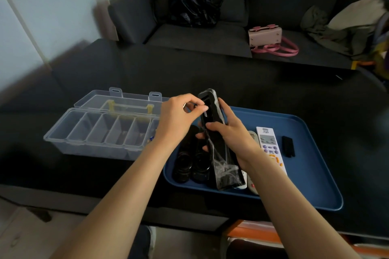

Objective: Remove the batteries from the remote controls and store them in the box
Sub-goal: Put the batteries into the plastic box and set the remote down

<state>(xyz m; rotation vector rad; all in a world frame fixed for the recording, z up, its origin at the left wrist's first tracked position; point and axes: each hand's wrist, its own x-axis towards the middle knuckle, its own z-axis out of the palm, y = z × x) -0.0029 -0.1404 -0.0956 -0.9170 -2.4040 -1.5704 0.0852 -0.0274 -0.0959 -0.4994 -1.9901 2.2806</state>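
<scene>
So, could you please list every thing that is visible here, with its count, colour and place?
black remote: one, wrapped in clear plastic, held over the tray
tray: one, blue, on the dark table
black remotes: two, lying in the tray's left part
white remote: one, in the tray, right of the hands
black cover: one, at the tray's right
box: one, clear, open, left of the tray
handbag: one, pink, on the sofa
black bag: one, on the sofa
left hand: pinches something small and shiny at the remote
right hand: grips the remote

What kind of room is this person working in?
Most likely a home living room: a dark sofa with a pink handbag and a black bag on it stands behind a low dark table.
</scene>
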